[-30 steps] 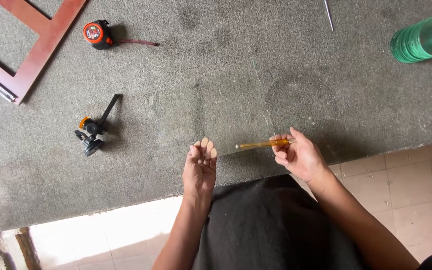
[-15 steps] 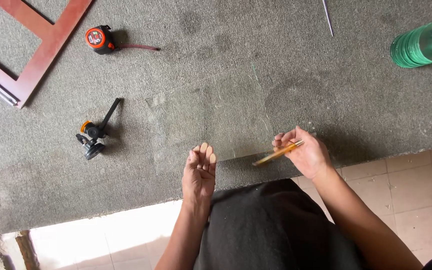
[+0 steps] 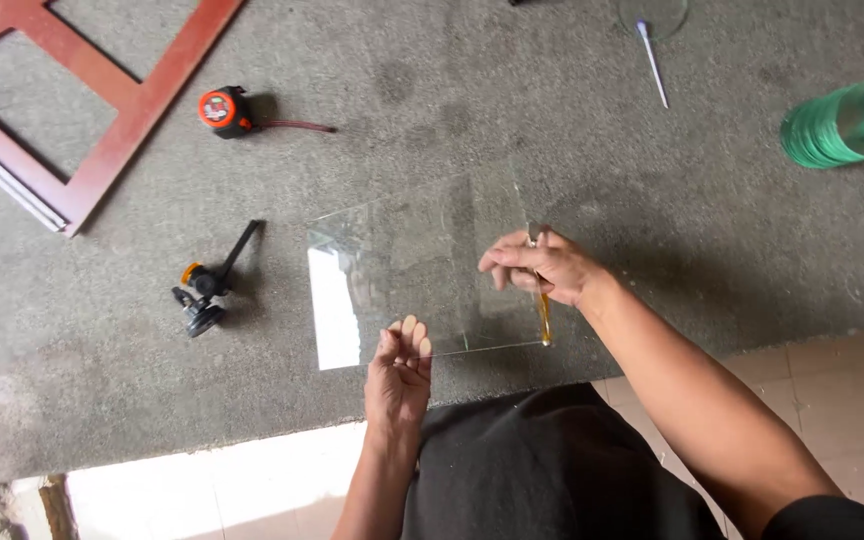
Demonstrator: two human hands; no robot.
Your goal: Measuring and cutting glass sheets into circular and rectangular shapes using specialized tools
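Glass pane (image 3: 422,265), clear, rectangular, flat on grey counter (image 3: 652,200), near its front edge. Left hand (image 3: 399,375) flat, fingers together, pressing pane's near edge. Right hand (image 3: 542,268) closed around amber-handled cutter (image 3: 544,318), held along pane's right edge. Further left: black clamp tool (image 3: 207,285), tape measure (image 3: 224,110), red frame (image 3: 122,120). Far right: green glass discs (image 3: 842,125).

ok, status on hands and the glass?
Left hand flat on glass sheet near edge. Right hand gripping amber-handled cutter at sheet's right side. Suction tool lies clear to the left.
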